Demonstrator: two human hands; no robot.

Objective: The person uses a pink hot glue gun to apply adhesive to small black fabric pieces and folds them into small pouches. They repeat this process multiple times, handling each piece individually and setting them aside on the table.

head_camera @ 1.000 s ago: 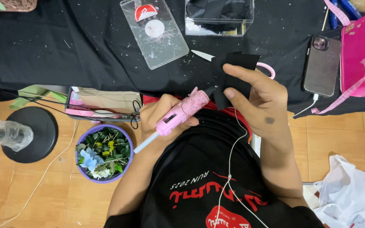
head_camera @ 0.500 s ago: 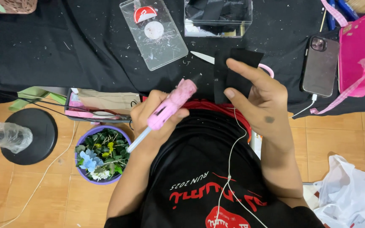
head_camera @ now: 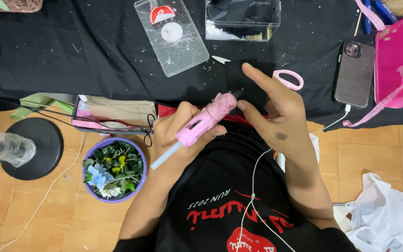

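My left hand [head_camera: 171, 135] grips a pink glue gun [head_camera: 206, 119], with a clear glue stick [head_camera: 165, 157] poking out of its back. The dark nozzle points up and to the right, close to my right thumb. My right hand [head_camera: 281, 112] holds a small black sheet [head_camera: 250, 84] between thumb and outstretched fingers, just over the edge of the black tablecloth [head_camera: 94, 60]. The sheet is hard to tell from the cloth behind it.
Pink scissors [head_camera: 289, 79] lie behind my right hand, next to a phone [head_camera: 354, 72] on a white cable. A clear flat case [head_camera: 171, 35] and a clear box [head_camera: 242, 18] sit further back. A purple flower pot [head_camera: 87, 161], a black round base [head_camera: 38, 147], a pink bag [head_camera: 397, 60] and a white plastic bag [head_camera: 388, 219] surround me.
My left hand has brought the glue gun up and to the right, so its nozzle now lies by the black sheet. My right hand has stayed nearly still.
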